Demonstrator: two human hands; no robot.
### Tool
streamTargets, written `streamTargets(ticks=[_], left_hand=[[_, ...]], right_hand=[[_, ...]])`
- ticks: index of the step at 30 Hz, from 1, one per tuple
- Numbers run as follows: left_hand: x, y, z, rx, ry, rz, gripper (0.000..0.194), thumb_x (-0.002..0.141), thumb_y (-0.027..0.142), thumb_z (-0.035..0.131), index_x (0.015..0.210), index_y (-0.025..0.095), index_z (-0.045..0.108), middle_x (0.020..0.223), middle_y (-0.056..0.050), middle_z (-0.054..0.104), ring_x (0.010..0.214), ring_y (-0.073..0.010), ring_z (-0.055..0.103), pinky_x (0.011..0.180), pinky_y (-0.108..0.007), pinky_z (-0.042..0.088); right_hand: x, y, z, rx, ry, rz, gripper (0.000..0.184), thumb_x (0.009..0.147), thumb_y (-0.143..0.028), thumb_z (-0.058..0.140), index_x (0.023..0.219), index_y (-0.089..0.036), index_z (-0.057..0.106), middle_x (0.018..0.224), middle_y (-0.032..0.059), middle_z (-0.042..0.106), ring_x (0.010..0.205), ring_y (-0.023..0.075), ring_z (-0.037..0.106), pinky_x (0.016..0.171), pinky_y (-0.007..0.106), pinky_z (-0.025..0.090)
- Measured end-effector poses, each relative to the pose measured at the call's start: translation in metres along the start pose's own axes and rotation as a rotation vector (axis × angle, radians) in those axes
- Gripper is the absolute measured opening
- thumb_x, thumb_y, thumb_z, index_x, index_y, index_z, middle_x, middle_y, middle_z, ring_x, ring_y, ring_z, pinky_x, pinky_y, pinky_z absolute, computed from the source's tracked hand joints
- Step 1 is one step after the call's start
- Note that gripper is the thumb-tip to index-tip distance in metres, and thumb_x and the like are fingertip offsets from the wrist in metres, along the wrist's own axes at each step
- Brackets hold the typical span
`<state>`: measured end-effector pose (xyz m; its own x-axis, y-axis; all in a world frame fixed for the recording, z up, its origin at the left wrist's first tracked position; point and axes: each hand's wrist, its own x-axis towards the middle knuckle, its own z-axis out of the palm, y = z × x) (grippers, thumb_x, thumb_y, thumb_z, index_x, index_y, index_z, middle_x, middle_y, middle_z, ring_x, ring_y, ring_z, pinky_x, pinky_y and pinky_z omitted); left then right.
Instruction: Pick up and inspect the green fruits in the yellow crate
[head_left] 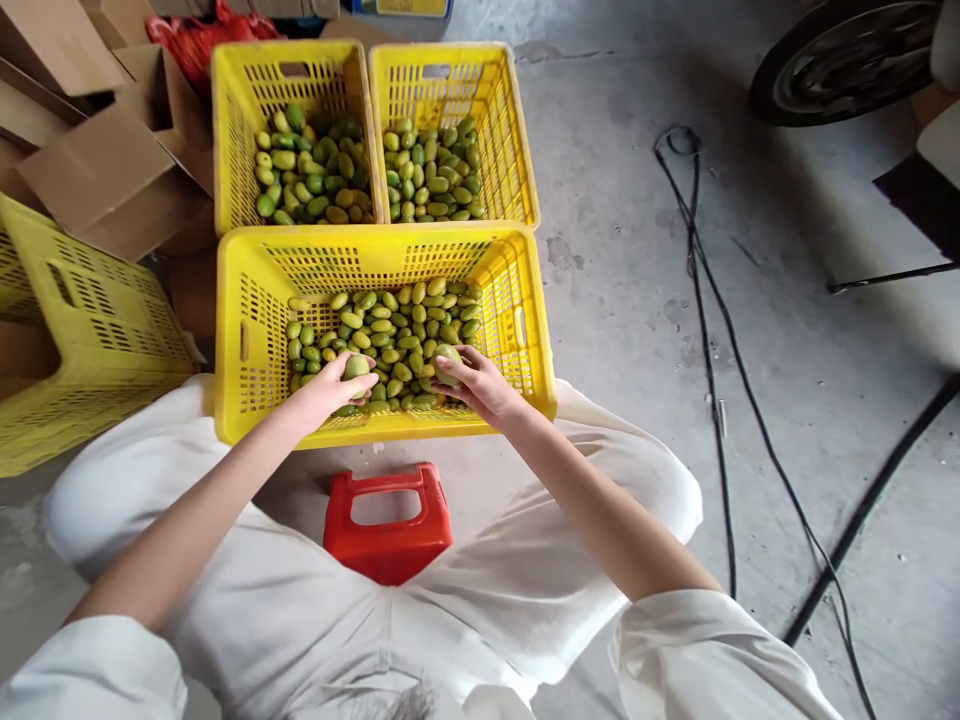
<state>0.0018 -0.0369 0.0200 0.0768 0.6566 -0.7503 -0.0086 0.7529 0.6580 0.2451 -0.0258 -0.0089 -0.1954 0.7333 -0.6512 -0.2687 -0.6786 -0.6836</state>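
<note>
A large yellow plastic crate stands on the floor right in front of me, holding several small green fruits. My left hand reaches into it and is closed round one pale green fruit. My right hand is also inside the crate, fingers wrapped on another green fruit. Both hands sit near the crate's front wall, a little apart from each other.
Two smaller yellow crates with green fruit stand behind the big one. An empty yellow crate and cardboard boxes lie at left. I sit on a red stool. Black cables cross the concrete floor at right, near a wheel.
</note>
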Motion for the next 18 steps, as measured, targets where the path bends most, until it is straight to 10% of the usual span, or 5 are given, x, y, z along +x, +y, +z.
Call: streamTargets(ticks=[10,18], left_hand=[[-0.002,0.0,0.0,-0.31,-0.217,-0.026,0.021,0.082,0.013,0.078,0.102,0.013,0.072,0.102,-0.012,0.075,0.096,-0.0243,0.073,0.093,-0.045,0.062],[0.005,-0.009,0.008,-0.389,-0.1,-0.012,0.017,0.076,0.01,0.082,0.085,0.013,0.069,0.09,-0.007,0.072,0.081,-0.0151,0.069,0.08,-0.031,0.062]], right_hand=[[-0.006,0.006,0.004,0.183,-0.107,0.105,0.024,0.076,-0.024,0.07,0.1,-0.022,0.065,0.093,0.0041,0.076,0.111,0.0243,0.072,0.097,0.04,0.062],[-0.009,0.008,0.0,0.128,-0.13,0.069,0.03,0.068,-0.021,0.083,0.093,-0.021,0.068,0.096,0.0058,0.077,0.098,0.0248,0.074,0.09,0.041,0.064]])
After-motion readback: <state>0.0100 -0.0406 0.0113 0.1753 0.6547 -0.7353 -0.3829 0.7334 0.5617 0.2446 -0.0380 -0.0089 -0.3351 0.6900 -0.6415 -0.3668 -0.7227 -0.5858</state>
